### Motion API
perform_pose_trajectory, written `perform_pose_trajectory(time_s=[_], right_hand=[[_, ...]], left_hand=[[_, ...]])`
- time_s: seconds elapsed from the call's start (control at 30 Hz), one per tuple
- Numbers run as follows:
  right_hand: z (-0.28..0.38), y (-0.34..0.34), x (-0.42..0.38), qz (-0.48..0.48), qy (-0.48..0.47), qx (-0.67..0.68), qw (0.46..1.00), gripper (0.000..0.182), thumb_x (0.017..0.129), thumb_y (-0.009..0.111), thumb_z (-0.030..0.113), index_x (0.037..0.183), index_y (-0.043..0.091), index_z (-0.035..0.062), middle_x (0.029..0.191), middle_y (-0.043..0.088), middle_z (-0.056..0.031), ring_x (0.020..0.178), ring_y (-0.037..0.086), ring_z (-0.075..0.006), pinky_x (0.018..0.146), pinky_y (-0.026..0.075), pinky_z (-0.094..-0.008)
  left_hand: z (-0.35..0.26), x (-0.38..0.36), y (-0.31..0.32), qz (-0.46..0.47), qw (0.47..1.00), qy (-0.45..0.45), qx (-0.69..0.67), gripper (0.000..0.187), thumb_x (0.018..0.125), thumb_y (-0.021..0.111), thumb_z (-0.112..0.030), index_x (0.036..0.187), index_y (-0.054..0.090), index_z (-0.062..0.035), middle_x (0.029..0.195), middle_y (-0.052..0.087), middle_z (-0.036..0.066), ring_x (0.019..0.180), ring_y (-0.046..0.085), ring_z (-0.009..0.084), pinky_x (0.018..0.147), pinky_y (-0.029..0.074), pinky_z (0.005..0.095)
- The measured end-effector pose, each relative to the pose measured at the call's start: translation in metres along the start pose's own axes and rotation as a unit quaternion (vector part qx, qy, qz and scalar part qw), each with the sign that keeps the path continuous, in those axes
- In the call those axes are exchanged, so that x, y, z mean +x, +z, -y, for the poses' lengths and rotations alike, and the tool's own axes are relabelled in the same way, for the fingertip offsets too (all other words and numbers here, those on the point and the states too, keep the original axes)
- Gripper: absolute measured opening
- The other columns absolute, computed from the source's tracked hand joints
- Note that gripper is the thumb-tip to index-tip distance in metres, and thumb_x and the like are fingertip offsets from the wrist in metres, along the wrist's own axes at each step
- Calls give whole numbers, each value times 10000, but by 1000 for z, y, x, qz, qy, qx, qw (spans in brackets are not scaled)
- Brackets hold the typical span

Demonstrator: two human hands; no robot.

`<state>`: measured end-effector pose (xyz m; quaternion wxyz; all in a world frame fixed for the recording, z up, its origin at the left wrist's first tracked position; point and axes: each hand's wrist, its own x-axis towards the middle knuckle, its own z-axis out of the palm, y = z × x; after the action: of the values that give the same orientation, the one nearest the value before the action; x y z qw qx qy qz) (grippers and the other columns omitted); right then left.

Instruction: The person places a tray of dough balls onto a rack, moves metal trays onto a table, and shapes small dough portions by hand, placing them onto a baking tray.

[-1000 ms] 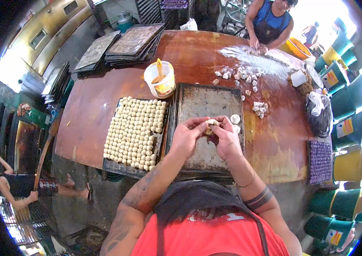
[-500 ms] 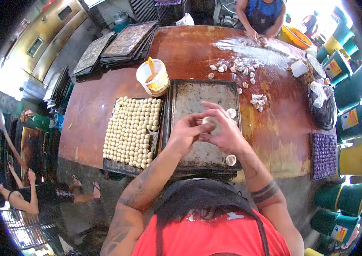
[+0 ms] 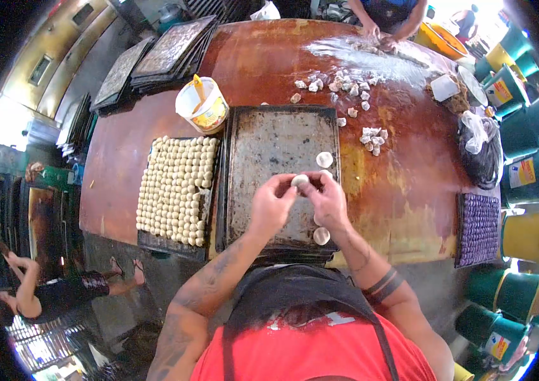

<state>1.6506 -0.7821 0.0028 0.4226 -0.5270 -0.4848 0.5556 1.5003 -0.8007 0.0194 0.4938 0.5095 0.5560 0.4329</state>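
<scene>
My left hand (image 3: 272, 204) and my right hand (image 3: 328, 200) meet above a dark, worn baking tray (image 3: 272, 136). Between their fingertips they pinch a small pale round piece of dough (image 3: 300, 181). A flattened dough disc (image 3: 324, 159) lies on the tray's right side, with another partly hidden by my right fingers. One more disc (image 3: 321, 236) sits near my right wrist. Left of the tray, rows of small dough balls (image 3: 177, 190) fill a second tray, which has a gap at its right edge.
A white tub (image 3: 209, 117) with an orange-handled utensil stands behind the trays. Lumps of dough (image 3: 374, 136) and spread flour lie farther right. Across the table a person's hands (image 3: 384, 39) work dough. Stacked trays (image 3: 174, 47) sit back left; purple pieces (image 3: 479, 228) fill a right-hand tray.
My fingers have closed more tightly round the dough piece, and both hands have lowered slightly, the right one turning knuckles-up. The camera view has shifted. The person at left has raised an arm.
</scene>
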Motion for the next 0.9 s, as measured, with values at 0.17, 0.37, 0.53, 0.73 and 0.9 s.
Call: perform_pose_trajectory(time_s=[0.17, 0.37, 0.53, 0.73, 0.9], right_hand=[[1, -49, 89, -94, -63, -202, 973, 242, 784, 639, 101, 1018, 642, 39, 913, 698, -136, 804, 673, -251, 745, 522, -362], [-18, -60, 116, -50, -181, -516, 836, 487, 810, 618, 247, 1259, 547, 72, 1371, 487, -167, 1278, 406, -403, 1034, 362, -478], [-58, -58, 111, -1, -258, -501, 826, 405, 867, 628, 317, 1178, 619, 59, 1292, 562, -148, 1227, 499, -326, 1026, 403, -396], [-67, -166, 158, -118, -140, -641, 746, 297, 814, 601, 194, 1098, 635, 115, 1147, 601, -177, 1149, 513, -373, 972, 422, -477], [-57, -165, 123, -150, -142, -586, 784, 273, 778, 670, 181, 1042, 662, 110, 1182, 580, -109, 1068, 547, -287, 909, 466, -387]], left_hand=[[11, -6, 6, -15, 989, 64, 130, 618, 813, 699, -140, 1360, 440, -16, 1402, 427, 203, 1293, 416, 285, 1070, 341, 371], [7, -55, -47, -15, 985, -154, 70, 335, 871, 646, -92, 1184, 551, -16, 1150, 627, 118, 1094, 585, 219, 976, 443, 339], [42, -98, -90, -46, 970, -228, -78, 187, 916, 607, -107, 1064, 565, -1, 941, 631, 54, 870, 618, 152, 816, 499, 296], [56, -120, -138, -156, 964, -204, 73, 142, 910, 593, -117, 984, 594, 5, 814, 628, 41, 774, 594, 117, 718, 477, 273], [99, -93, -186, -266, 879, -114, 380, 168, 822, 662, -154, 873, 624, 2, 788, 653, 136, 751, 644, 269, 698, 505, 367]])
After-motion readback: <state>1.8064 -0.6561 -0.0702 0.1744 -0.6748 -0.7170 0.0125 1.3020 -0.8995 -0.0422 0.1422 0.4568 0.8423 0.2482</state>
